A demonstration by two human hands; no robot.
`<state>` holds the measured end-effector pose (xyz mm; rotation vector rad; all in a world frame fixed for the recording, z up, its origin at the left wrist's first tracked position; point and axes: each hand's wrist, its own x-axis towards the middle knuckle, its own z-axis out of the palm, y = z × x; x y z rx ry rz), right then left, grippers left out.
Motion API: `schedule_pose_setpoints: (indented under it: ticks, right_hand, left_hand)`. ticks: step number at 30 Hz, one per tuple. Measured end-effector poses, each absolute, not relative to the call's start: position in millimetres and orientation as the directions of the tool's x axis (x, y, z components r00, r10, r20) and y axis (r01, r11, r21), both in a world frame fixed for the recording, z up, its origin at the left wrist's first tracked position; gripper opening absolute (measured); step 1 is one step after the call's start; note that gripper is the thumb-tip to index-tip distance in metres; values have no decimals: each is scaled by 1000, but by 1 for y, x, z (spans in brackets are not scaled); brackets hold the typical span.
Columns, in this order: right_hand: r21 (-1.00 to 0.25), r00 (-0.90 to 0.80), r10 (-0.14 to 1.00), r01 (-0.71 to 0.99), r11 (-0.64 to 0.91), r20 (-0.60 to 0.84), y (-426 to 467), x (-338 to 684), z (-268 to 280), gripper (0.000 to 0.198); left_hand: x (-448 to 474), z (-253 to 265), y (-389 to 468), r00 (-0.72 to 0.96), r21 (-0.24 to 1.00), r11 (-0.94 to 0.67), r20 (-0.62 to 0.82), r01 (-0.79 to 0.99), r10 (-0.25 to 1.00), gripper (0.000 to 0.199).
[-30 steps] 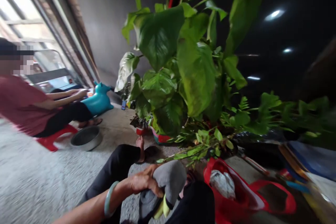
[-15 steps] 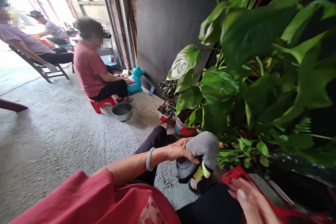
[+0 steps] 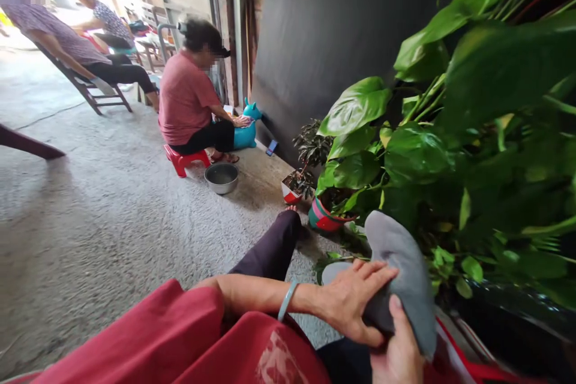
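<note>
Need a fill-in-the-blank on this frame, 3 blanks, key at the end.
1. Both the left hand and the right hand grip a ____ fabric piece.
2. The left wrist wears a pale green ____.
3. The metal bowl sits on the floor beside a ____ plastic stool.

Missing words: grey; bangle; red

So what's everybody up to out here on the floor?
The person wearing the camera sits on the concrete floor with both hands on a grey sock: the left hand lies flat across it, the right hand grips it from below. Leafy potted plants stand just beyond. Farther off, another person sits on a red stool beside a metal bowl.
</note>
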<state>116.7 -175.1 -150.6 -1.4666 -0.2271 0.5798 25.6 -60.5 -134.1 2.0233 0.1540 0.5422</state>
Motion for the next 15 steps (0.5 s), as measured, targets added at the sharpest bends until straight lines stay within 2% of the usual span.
schedule_pose_setpoints:
  ticks: [2, 3, 5, 7, 9, 12, 15]
  right_hand:
    - [-919, 833, 447, -390, 59, -325, -175, 122, -140, 74]
    - [-901, 830, 431, -426, 82, -353, -176, 125, -136, 76]
    - [-905, 839, 414, -418, 76, -353, -181, 130, -131, 76]
    - [-940, 856, 415, -340, 5, -307, -187, 135, -125, 71]
    - [-981, 896, 402, -184, -52, -190, -190, 142, -113, 66]
    - [-987, 944, 311, 140, -77, 110, -181, 158, -78, 60]
    - [-941, 933, 163, 333, -63, 320, -149, 175, -37, 71]
  left_hand:
    - [25, -134, -52, 871, 940, -270, 304, -208, 386, 90]
    - [25, -136, -46, 844, 962, -129, 274, -242, 460, 77]
    - [27, -142, -32, 756, 951, 129, 137, -282, 640, 58]
    - [30, -150, -20, 637, 911, 272, -13, -311, 771, 47]
    - [34, -154, -6, 573, 888, 317, -77, -332, 816, 41]
    - [51, -148, 18, 560, 874, 342, -100, -346, 823, 43]
    - [84, -130, 45, 478, 848, 383, -182, -366, 859, 55]
